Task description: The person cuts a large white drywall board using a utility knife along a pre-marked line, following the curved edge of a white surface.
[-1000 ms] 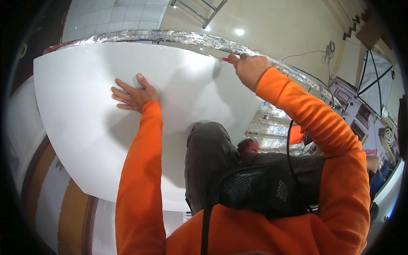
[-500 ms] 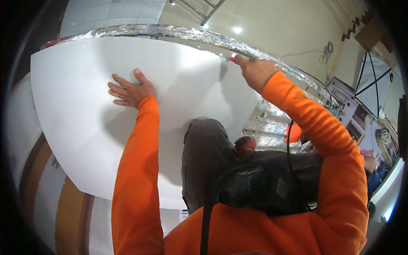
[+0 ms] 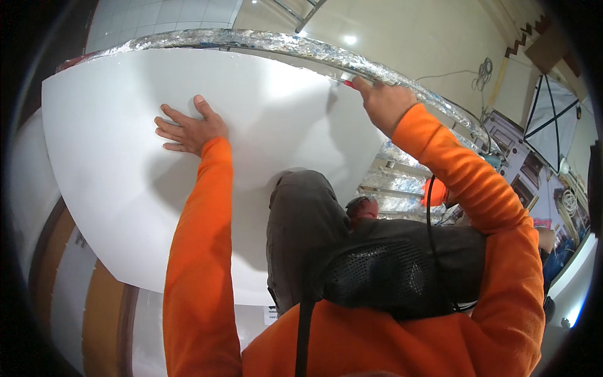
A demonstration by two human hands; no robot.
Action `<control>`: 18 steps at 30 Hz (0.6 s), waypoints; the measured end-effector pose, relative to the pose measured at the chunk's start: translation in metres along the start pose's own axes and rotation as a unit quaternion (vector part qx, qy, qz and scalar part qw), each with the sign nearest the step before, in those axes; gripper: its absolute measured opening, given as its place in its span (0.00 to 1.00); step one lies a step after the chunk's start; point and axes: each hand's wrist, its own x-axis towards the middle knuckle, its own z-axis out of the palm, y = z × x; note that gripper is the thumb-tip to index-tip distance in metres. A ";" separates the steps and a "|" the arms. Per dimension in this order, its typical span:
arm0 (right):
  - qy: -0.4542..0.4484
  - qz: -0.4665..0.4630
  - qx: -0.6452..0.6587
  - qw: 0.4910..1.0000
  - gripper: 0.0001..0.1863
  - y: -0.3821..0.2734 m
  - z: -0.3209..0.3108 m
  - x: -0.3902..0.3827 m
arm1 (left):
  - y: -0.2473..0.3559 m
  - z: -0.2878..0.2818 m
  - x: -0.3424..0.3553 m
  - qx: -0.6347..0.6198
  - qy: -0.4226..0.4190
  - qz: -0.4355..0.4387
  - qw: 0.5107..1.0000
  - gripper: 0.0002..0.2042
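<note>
A large white sheet (image 3: 113, 207) lies beneath me, and my knee in dark trousers (image 3: 301, 213) rests on it. My left hand (image 3: 191, 129) is pressed flat on the sheet, fingers spread, holding nothing. At the sheet's far right edge my right hand (image 3: 386, 103) is closed around a slim red tool (image 3: 347, 83). Most of the tool is hidden in the fist; only its red front end shows, pointing left along the edge. The far edge looks rough in places near it.
A rail (image 3: 264, 41) wrapped in shiny plastic film curves just beyond the sheet's far edge. Film-wrapped slats (image 3: 396, 182) lie to the right, with an orange object (image 3: 434, 191) by them. A black cable (image 3: 429, 210) hangs by my right arm. A ladder (image 3: 303, 19) stands on the floor beyond.
My right hand has moved a little to the right along the sheet's edge with the red tool. My left hand stays flat on the sheet. The whole view has shifted slightly.
</note>
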 end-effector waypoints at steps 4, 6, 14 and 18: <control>0.013 -0.023 -0.027 0.999 0.22 -0.008 0.002 0.019 | 0.003 0.007 -0.001 -0.002 0.016 0.008 1.000 0.41; 0.000 -0.019 -0.016 1.000 0.22 -0.007 0.014 0.016 | -0.006 0.009 -0.002 0.006 0.018 0.004 1.000 0.40; 0.073 0.013 0.096 0.993 0.17 0.042 0.052 -0.031 | 0.000 0.006 0.001 0.033 0.021 0.001 0.999 0.38; 0.056 -0.012 0.095 0.994 0.17 0.009 0.011 0.017 | -0.004 0.009 0.001 0.034 0.044 0.004 0.998 0.38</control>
